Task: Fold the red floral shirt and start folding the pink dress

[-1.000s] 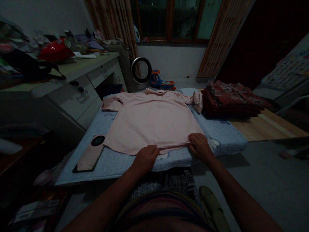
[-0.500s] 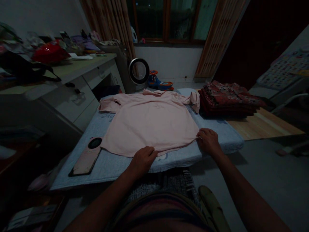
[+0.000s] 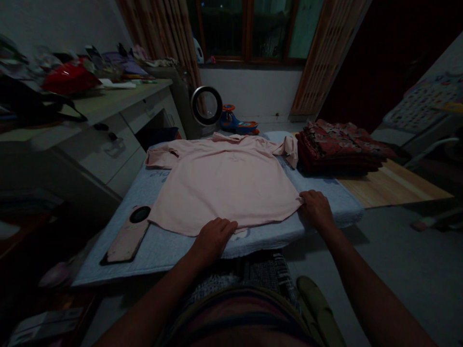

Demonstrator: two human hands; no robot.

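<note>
A pink short-sleeved shirt (image 3: 224,183) lies spread out, collar pointing away from me and hem towards me, on a table covered with a light blue cloth (image 3: 173,250). At the middle of the hem, my left hand (image 3: 216,236) is closed on the fabric edge, its fingertips partly hidden. My right hand (image 3: 317,207) pinches the hem's right corner and holds it out to the side. Left of the shirt, a phone-shaped pink item (image 3: 126,238) with a dark round disc at one end lies on the cloth.
Folded dark red patterned fabric (image 3: 340,144) is stacked at the right on a wooden board (image 3: 394,183). A white drawer desk (image 3: 112,144) with a red bag (image 3: 70,77) stands left. A ride-on toy (image 3: 238,124) is on the floor beneath the window.
My right hand has moved slightly right, drawing the hem corner outward. The hem between my hands looks straighter. My left hand stays nearly in place.
</note>
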